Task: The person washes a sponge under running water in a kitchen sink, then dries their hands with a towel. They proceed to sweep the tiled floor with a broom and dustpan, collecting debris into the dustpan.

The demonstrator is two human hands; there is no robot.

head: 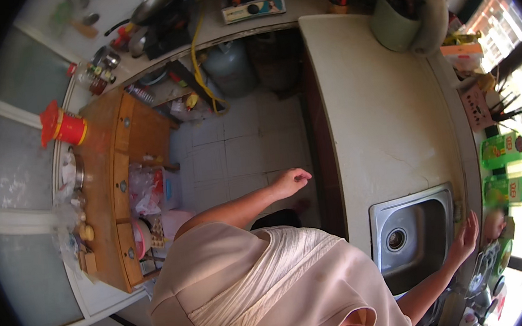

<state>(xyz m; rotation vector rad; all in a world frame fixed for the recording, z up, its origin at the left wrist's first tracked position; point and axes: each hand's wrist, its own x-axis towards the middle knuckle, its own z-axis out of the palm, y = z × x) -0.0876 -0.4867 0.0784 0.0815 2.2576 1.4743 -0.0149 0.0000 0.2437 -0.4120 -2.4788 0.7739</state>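
Note:
My left hand (pixel 290 182) hangs over the tiled floor, left of the counter's dark red front. Its fingers are loosely curled, and nothing shows in them. My right hand (pixel 465 238) is raised at the far-right rim of a stainless steel sink (pixel 415 228), fingers spread and holding nothing. I cannot tell whether it touches the ledge. Inside the sink a round drain (pixel 396 239) is visible. Two green pump bottles (pixel 502 149) stand on the windowsill near my right hand. A pale countertop (pixel 378 120) extends ahead of the sink.
A wooden drawer cabinet (pixel 104 176) lines the left side, bearing a red container (pixel 69 126). Ahead are a wok (pixel 158 4), a portable stove (pixel 253 10), a yellow hose (pixel 196 61) and a gas cylinder (pixel 229 68). A green pot (pixel 395 25) sits on the counter's far right.

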